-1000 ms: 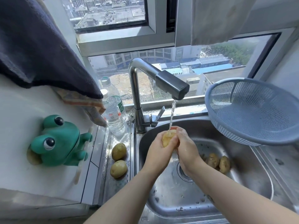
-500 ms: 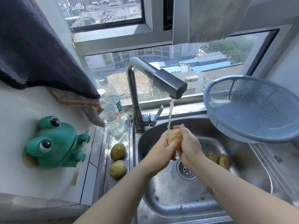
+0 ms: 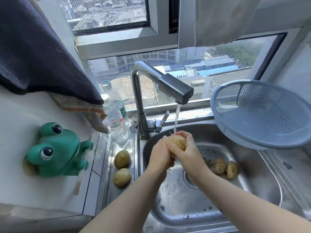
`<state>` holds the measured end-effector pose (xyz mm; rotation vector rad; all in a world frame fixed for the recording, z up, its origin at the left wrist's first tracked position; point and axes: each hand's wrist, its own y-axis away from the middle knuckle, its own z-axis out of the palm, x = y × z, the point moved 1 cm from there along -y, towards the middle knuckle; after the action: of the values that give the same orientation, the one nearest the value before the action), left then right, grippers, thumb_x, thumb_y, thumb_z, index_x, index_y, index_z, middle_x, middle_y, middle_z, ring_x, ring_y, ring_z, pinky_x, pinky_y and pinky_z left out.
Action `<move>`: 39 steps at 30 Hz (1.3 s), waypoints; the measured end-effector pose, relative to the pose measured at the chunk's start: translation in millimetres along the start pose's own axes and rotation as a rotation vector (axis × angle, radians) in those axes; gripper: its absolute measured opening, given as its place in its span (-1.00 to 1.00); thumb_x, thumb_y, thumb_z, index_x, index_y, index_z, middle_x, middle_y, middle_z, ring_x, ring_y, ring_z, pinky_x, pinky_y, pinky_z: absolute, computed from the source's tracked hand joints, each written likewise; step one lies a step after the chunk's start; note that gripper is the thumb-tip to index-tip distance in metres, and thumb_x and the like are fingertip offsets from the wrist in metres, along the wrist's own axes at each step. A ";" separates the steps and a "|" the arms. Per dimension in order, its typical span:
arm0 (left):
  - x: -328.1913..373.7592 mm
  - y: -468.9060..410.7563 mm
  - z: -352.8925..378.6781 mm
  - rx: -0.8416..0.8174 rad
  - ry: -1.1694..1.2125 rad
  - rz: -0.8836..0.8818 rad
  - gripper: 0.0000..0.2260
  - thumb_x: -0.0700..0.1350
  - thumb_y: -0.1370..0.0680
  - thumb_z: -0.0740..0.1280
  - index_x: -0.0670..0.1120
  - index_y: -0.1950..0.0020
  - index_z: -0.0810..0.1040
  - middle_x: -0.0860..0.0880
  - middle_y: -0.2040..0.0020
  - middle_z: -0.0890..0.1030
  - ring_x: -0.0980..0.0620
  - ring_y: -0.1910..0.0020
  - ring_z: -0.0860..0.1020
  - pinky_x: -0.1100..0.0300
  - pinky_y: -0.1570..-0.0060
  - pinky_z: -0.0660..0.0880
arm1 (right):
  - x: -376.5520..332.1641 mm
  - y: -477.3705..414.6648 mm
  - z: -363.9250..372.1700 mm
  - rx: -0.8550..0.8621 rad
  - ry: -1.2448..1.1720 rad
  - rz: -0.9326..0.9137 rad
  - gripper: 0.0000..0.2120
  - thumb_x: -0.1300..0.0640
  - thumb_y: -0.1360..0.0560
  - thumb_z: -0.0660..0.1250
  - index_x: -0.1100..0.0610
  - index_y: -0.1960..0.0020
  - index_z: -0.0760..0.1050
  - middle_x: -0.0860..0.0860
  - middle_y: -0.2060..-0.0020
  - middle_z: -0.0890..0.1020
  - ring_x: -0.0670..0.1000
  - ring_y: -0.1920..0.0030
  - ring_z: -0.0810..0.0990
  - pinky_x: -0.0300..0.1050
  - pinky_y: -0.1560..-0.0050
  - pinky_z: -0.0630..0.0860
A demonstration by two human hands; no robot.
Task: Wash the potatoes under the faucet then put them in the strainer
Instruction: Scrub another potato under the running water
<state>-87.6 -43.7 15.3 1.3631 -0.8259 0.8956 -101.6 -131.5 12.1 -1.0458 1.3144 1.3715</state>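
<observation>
1. The left hand (image 3: 159, 153) and right hand (image 3: 191, 153) both curl around one potato (image 3: 178, 142), held over the sink (image 3: 255, 184) under the faucet (image 3: 175, 89) stream
2. Two potatoes (image 3: 219, 165) lie inside the sink, at its right
3. Two more potatoes (image 3: 122, 158) lie on the worktop (image 3: 110, 192) just left of the sink
4. The blue strainer (image 3: 262, 115) sits at the sink's right rim

Stainless steel surface (image 3: 289, 174) has got two yellowish round potatoes (image 3: 122, 158) plus clear plastic water bottles (image 3: 116, 121) on the left, blue plastic mesh strainer (image 3: 260, 115) on the right.
</observation>
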 end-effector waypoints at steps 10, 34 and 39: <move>-14.4 10.7 -1.6 -0.297 -0.190 0.230 -0.77 -0.09 -0.67 0.10 0.08 -0.32 0.32 0.03 0.10 0.52 0.19 0.30 0.46 0.29 0.24 0.42 | -9.8 -19.0 5.0 0.330 -0.325 0.258 -0.71 0.06 -0.57 0.17 0.18 0.18 0.57 0.08 0.32 0.61 0.03 0.34 0.56 -0.17 0.45 0.49; -2.9 0.1 -4.6 0.029 0.017 -0.121 -0.70 -0.09 -0.62 -0.05 -0.12 0.10 0.43 -0.02 0.58 0.47 0.11 0.60 0.28 0.34 0.57 0.16 | -10.8 -31.2 4.7 0.113 0.090 0.000 -0.62 0.10 -0.56 0.21 0.13 0.40 0.55 -0.05 0.49 0.56 0.01 0.38 0.53 -0.22 0.46 0.42; -13.0 7.7 -8.0 0.026 -0.205 0.159 -0.60 0.12 -0.66 -0.06 -0.11 -0.22 0.40 -0.04 0.14 0.52 0.14 0.29 0.45 0.24 0.24 0.43 | -9.2 -38.4 3.8 0.264 -0.285 0.382 -0.65 0.07 -0.58 0.14 0.17 0.23 0.59 0.17 0.19 0.64 0.14 0.18 0.59 0.01 0.19 0.57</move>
<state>-100.4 -36.3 6.7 1.4434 -1.0959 0.9011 -62.1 -128.8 13.6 -0.4151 1.4747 1.5075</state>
